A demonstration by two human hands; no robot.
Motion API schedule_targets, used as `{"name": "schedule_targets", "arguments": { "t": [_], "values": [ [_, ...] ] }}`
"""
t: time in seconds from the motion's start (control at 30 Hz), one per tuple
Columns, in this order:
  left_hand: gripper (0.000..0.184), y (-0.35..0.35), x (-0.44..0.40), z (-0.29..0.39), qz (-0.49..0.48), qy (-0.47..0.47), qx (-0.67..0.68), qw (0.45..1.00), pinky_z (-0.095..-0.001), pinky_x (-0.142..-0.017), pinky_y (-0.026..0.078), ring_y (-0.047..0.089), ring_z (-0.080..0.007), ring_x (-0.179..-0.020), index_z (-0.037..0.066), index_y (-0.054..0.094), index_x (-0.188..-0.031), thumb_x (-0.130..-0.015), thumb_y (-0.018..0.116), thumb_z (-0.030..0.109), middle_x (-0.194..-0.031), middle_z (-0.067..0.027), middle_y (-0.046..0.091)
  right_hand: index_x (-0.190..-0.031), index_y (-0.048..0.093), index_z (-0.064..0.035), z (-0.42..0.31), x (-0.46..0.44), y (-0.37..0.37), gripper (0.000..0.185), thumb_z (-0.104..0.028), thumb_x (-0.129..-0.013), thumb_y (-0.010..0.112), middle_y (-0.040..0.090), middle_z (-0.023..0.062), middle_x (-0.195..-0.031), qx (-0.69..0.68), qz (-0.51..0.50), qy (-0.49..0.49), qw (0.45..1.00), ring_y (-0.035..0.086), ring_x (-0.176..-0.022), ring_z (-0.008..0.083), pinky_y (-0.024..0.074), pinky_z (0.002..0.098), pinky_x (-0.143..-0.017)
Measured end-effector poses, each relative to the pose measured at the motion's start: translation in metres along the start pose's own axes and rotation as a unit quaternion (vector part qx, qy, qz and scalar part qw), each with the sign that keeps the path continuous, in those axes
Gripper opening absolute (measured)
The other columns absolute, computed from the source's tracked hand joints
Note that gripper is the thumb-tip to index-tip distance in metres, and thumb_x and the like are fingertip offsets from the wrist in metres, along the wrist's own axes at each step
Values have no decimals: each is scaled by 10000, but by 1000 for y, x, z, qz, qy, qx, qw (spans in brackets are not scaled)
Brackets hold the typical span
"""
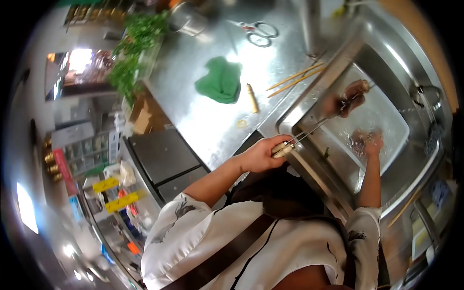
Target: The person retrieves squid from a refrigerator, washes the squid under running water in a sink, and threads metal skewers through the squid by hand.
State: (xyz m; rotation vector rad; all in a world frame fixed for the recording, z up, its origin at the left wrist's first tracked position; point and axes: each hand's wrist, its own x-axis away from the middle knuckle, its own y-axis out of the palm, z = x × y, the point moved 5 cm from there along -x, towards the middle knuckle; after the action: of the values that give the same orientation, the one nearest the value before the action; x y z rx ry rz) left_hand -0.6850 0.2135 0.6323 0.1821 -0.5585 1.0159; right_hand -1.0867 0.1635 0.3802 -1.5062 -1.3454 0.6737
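Observation:
My left hand [266,153] is closed around the light wooden handles of metal skewers [309,130] at the sink's near edge. Their thin rods point up and right over the sink, with dark reddish-brown chunks of meat [355,99] on the far part. Below the meat, my right hand [373,142] reaches into a white tub [392,164] of water. Its fingers are smeared by splashing water and I cannot see whether they grip anything. Something dark reddish lies beside those fingers, too blurred to name.
The metal sink [333,193] surrounds the tub. On the steel counter [179,111] lie a green cloth [220,81], a loose wooden handle [252,98], thin wooden sticks [295,79] and scissors [261,35]. Leafy green plants [137,43] stand at the back left.

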Motion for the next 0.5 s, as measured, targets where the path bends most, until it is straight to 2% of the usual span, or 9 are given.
{"name": "schedule_targets", "arguments": {
  "t": [0.03,0.07,0.13,0.27,0.3,0.37,0.43,0.5],
  "values": [
    [476,-3,3,0,-3,18,21,1000,-197,-661,406,463,-60,-733,71,436,-1194,-742,578,24,-830,15,512,-1090,513,-31,-9,3,3,484,-392,-770,540,493,187,-1122,-6,-3,-14,1000,463,-1063,324,349,430,-913],
    [476,-5,4,-1,7,19,19,1000,-197,-661,406,463,-60,-733,71,436,-1194,-742,578,24,-830,15,512,-1041,537,-20,-14,4,7,462,-393,-768,542,530,183,-1043,-46,-23,-15,999,515,-955,329,404,421,-828],
    [474,-9,14,-6,17,3,35,999,-197,-673,404,460,-59,-747,67,433,-1193,-743,575,19,-850,15,510,-992,561,-9,-25,5,2,446,-393,-766,543,566,178,-963,-81,-43,-27,995,567,-848,335,460,412,-743],
    [470,-23,29,-15,52,34,35,997,-198,-681,407,462,-59,-751,67,434,-1193,-746,572,15,-856,10,509,-869,588,14,-41,-1,-28,299,-256,-819,470,572,158,-620,160,-193,-18,968,567,-590,298,477,385,-574],
    [482,-29,34,-15,58,19,30,998,-201,-683,413,467,-60,-761,62,429,-1201,-745,579,19,-872,7,512,-827,590,11,-30,-2,-25,287,-248,-820,465,574,158,-619,190,-201,-18,961,569,-585,284,472,376,-565],
    [489,-43,45,-15,79,20,34,996,-204,-677,417,471,-63,-757,61,426,-1206,-745,583,22,-874,5,515,-742,595,4,18,-18,-4,284,-230,-824,456,579,158,-618,75,-124,-27,989,571,-575,257,462,358,-548],
    [506,-55,55,-27,104,1,53,993,-209,-655,430,484,-70,-735,60,423,-1216,-740,591,23,-869,0,532,-656,599,-3,67,-38,24,311,-213,-827,447,583,158,-617,-115,-10,-93,989,574,-564,229,451,339,-531],
    [495,-72,66,-25,124,3,44,991,-209,-661,430,487,-70,-743,55,433,-1206,-739,592,21,-877,-4,536,-699,590,0,29,-39,-19,288,-214,-832,451,573,127,-596,-117,16,-130,984,561,-546,204,446,320,-526]
  ]
}}
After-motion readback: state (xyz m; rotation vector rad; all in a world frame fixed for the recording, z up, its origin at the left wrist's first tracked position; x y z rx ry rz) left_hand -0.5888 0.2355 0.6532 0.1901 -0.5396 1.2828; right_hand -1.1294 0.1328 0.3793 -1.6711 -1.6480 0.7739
